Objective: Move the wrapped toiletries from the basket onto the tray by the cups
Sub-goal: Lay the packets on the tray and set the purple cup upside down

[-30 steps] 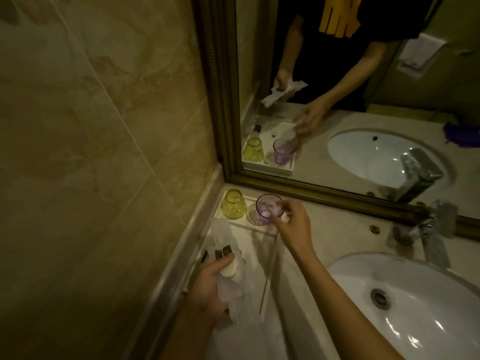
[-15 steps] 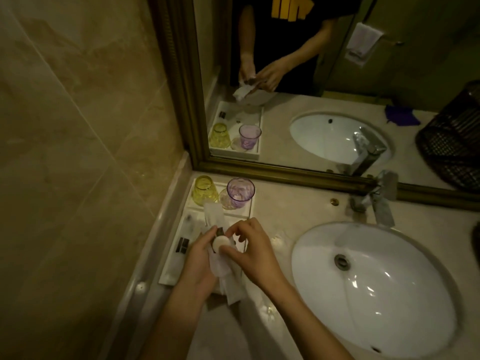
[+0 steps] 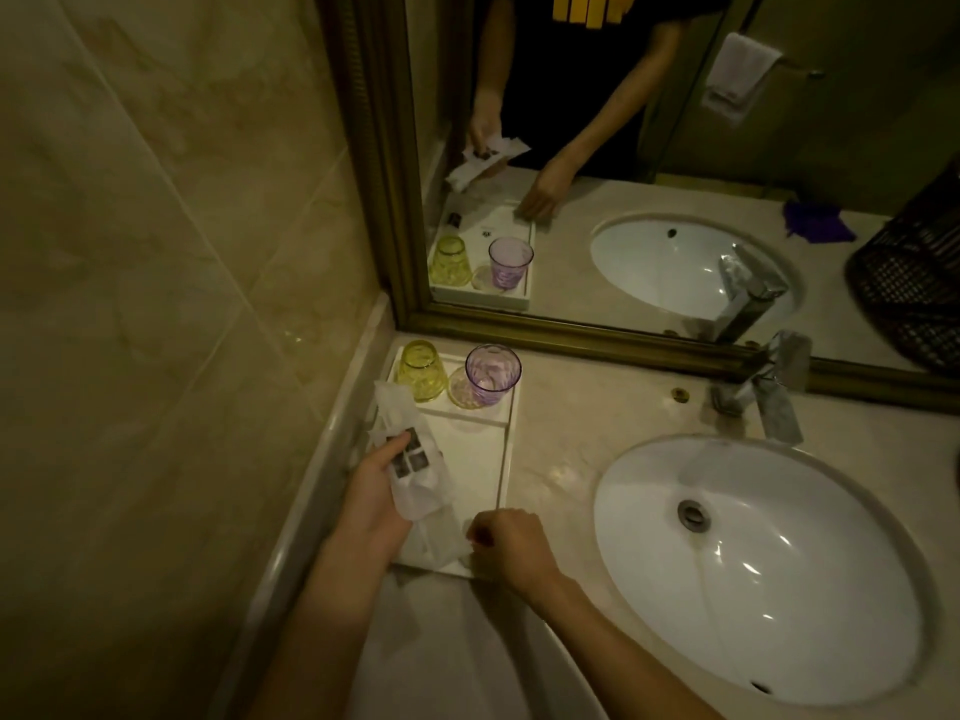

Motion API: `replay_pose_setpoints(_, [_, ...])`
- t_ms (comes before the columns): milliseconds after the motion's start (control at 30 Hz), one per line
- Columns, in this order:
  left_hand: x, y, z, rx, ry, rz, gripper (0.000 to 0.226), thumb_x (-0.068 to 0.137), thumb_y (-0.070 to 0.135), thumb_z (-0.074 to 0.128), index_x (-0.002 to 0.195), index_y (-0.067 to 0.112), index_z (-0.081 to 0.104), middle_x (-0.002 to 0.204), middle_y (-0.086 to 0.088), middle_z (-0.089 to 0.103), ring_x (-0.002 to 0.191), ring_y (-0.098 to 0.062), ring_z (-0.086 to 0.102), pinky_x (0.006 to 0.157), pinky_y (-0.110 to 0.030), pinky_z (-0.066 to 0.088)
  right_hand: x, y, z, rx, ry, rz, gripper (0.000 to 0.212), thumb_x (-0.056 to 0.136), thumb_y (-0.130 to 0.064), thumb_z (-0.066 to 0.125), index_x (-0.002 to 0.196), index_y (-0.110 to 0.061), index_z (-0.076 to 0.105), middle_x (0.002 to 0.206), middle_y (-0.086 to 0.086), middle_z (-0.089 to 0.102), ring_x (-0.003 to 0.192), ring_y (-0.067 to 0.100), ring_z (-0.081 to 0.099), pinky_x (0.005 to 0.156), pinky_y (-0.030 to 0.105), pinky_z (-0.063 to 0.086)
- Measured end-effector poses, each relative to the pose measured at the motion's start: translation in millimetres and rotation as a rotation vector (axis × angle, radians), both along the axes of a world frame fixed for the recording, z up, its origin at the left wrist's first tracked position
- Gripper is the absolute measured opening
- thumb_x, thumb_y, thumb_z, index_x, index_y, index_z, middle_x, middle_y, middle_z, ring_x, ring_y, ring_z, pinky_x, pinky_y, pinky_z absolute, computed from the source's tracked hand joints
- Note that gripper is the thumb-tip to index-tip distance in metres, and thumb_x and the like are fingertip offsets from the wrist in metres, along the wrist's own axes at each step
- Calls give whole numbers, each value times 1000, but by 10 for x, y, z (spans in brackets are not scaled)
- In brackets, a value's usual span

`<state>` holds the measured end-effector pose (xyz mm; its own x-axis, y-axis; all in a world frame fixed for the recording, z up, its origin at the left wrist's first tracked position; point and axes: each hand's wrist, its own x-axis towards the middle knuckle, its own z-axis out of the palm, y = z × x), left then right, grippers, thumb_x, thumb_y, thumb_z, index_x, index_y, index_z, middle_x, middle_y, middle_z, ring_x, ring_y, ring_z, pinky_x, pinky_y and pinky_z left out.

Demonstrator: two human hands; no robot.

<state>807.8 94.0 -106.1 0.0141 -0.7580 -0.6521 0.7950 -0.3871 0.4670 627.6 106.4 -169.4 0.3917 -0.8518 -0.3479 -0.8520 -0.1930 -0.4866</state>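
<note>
Half a second ago both my hands met over the packets; now my right hand [image 3: 511, 550] has dropped away to the near right corner of the tray [image 3: 483, 459], fingers curled together, and I cannot tell whether anything is pinched in them.

Biggest in view, the white sink [image 3: 769, 569] fills the right of the marble counter [image 3: 576, 407], with the mirror [image 3: 649, 163] along the far edge and a dark woven basket [image 3: 914, 288] showing in the reflection at far right. The long white tray lies at the left, against the wall. At its far end stand the yellow cup [image 3: 422, 370], upside down, and the purple cup [image 3: 492, 374], upright, just beside each other.

My left hand [image 3: 376, 496] is clamped on the wrapped toiletries [image 3: 413, 470], a bunch of white packets with dark labels, held over the tray's left side, their far ends reaching toward the yellow cup.
</note>
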Motion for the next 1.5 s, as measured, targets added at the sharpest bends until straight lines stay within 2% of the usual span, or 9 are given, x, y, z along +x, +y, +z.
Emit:
replay_pose_setpoints(200, [-98, -21, 38, -2, -21, -4, 20, 92, 17, 57, 85, 11, 75, 74, -6, 73, 64, -20, 70, 67, -33, 56, 30, -26, -66, -233, 151, 146, 30, 86, -28, 66, 114, -18, 68, 118, 4, 60, 109, 27, 52, 83, 36, 41])
replay_pose_setpoints(300, [-132, -27, 66, -4, -43, -13, 23, 92, 17, 57, 81, 11, 76, 74, -6, 73, 63, -19, 70, 67, -34, 55, 7, -45, -4, -184, 38, 29, 29, 85, -29, 69, 113, -18, 67, 113, 2, 63, 103, 23, 57, 79, 30, 39])
replay_pose_setpoints(400, [-163, -38, 92, -5, -64, -24, 14, 91, 14, 58, 88, 12, 72, 77, -6, 71, 68, -21, 67, 70, -36, 52, -2, -148, 269, -78, -396, -404, 11, 89, -24, 70, 88, -14, 72, 85, -2, 70, 76, 9, 61, 69, 21, 45])
replay_pose_setpoints(500, [-219, -45, 80, 12, -122, -24, 13, 92, 12, 56, 95, 12, 69, 82, -9, 70, 76, -26, 64, 73, -40, 50, 8, -244, 598, 67, -687, -536, 28, 93, -36, 67, 81, -11, 70, 77, 2, 72, 67, 4, 61, 69, 29, 51])
replay_pose_setpoints(733, [-335, 21, 98, -13, -131, -66, 30, 94, 8, 54, 123, 8, 63, 95, -17, 71, 74, -31, 72, 56, -43, 58, 84, -253, 776, 106, -605, -390, 20, 84, -25, 78, 81, -7, 69, 73, -3, 63, 64, 7, 52, 61, 18, 42])
replay_pose_setpoints(900, [-245, 97, 73, -93, -127, -3, 37, 97, 6, 46, 132, 9, 57, 118, -23, 66, 105, -40, 64, 85, -52, 54, 37, -366, 710, 58, -670, -460, 12, 82, -19, 78, 74, -13, 72, 71, -7, 66, 61, 4, 54, 63, 23, 46])
replay_pose_setpoints(1000, [-137, 128, 54, -53, -135, 56, 27, 96, 0, 43, 119, 5, 55, 91, -17, 60, 72, -28, 63, 64, -36, 56, -36, -551, 590, 32, -708, -629, 15, 82, -19, 80, 72, -11, 73, 66, -8, 66, 57, -1, 54, 57, 16, 44])
replay_pose_setpoints(1200, [50, 288, -25, -20, -146, 129, 18, 93, -2, 47, 104, 7, 57, 87, -15, 60, 71, -23, 56, 55, -33, 52, 13, -761, 101, 57, -417, -716, 27, 83, -22, 74, 61, -9, 64, 58, 3, 59, 58, 20, 58, 63, 41, 52])
replay_pose_setpoints(1500, [66, 430, -2, -30, -162, 145, 22, 93, -2, 48, 110, 5, 61, 81, -12, 65, 70, -23, 58, 58, -35, 52, 214, -725, -300, -217, 169, -464, 20, 91, -31, 61, 100, -14, 67, 102, 6, 71, 98, 29, 66, 86, 39, 47])
